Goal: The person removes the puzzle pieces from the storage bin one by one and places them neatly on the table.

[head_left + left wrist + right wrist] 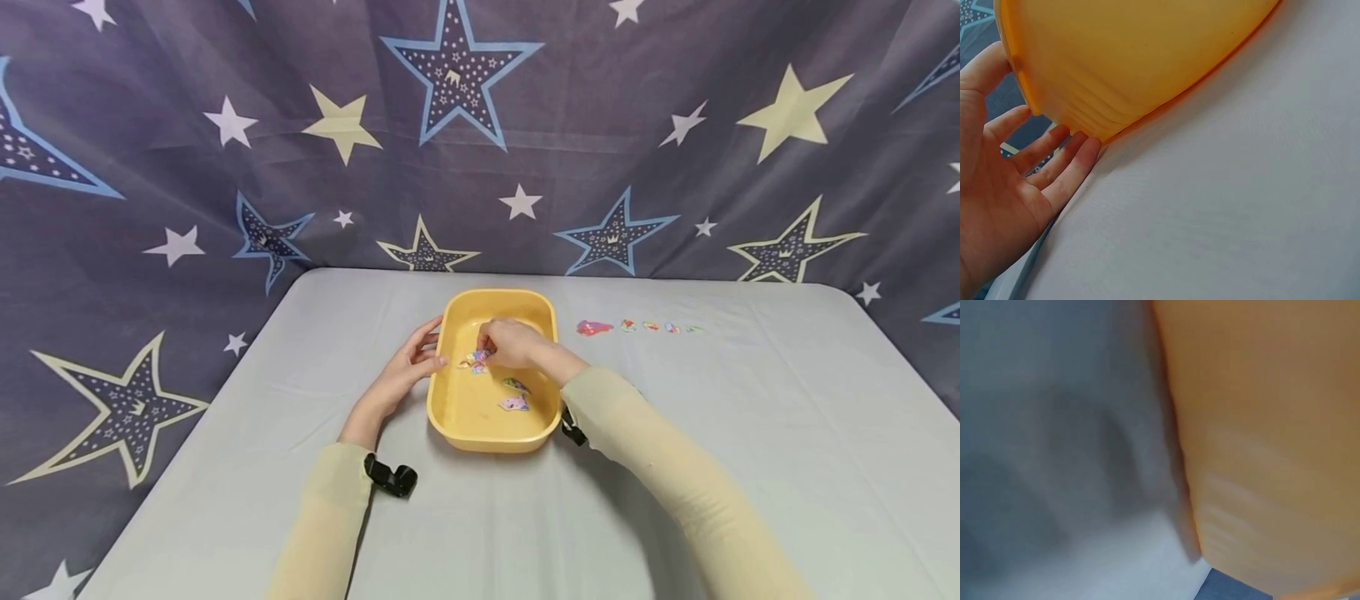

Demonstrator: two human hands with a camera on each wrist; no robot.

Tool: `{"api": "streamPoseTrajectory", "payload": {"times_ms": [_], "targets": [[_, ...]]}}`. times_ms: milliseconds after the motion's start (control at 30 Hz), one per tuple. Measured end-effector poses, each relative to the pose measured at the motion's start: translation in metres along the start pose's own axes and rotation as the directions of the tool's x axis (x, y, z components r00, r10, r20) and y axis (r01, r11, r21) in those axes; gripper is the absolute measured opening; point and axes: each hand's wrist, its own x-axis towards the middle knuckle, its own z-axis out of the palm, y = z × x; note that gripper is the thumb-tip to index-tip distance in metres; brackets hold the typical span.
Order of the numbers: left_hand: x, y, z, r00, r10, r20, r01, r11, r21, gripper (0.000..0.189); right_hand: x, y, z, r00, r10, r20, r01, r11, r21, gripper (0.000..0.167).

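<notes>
A yellow plastic basin [457, 417] stands on the table. My left hand [405, 367] holds its left side, the thumb over the rim and the fingers against the outer wall; the left wrist view shows these fingers [1063, 165] at the wall. My right hand [513, 343] reaches inside, fingers curled down at a small cluster of flat colourful cut-outs [474, 362]. Whether it pinches one is hidden. Nearer the front of the basin lie a green cut-out [516, 385] and a pink one [513, 403]. Only the basin's outer wall [1260, 437] shows in the right wrist view.
Right of the basin, a row of small cut-outs lies on the grey-white tablecloth [750, 417], starting with a larger pinkish-red one [594, 327]. A dark star-patterned curtain [525, 125] hangs behind the table and along its left side.
</notes>
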Motion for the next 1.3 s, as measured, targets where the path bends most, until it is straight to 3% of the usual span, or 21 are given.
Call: {"api": "streamPoseTrajectory", "payload": {"times_ms": [333,600,900,1300], "targets": [[-0.001,0.001,0.000,1.000,-0.013,0.009,0.013,1.000,-0.006,0.066,-0.014,-0.004,-0.013,0.992,-0.090,-0.088,0.098,0.991,0.090,0.031],[-0.005,0.012,0.002,1.000,-0.021,0.013,0.021,1.000,0.000,0.067,-0.027,0.002,-0.025,0.984,-0.107,-0.140,0.121,0.988,0.095,0.021],[0.000,0.000,-0.001,1.000,-0.014,-0.008,0.014,1.000,0.010,0.066,-0.040,0.015,-0.037,0.946,-0.120,-0.301,0.164,0.979,0.124,0.020],[-0.001,0.001,0.000,1.000,-0.014,-0.009,0.014,1.000,0.007,0.065,-0.064,0.038,-0.053,0.903,-0.135,-0.409,0.194,0.975,0.107,0.024]]}}
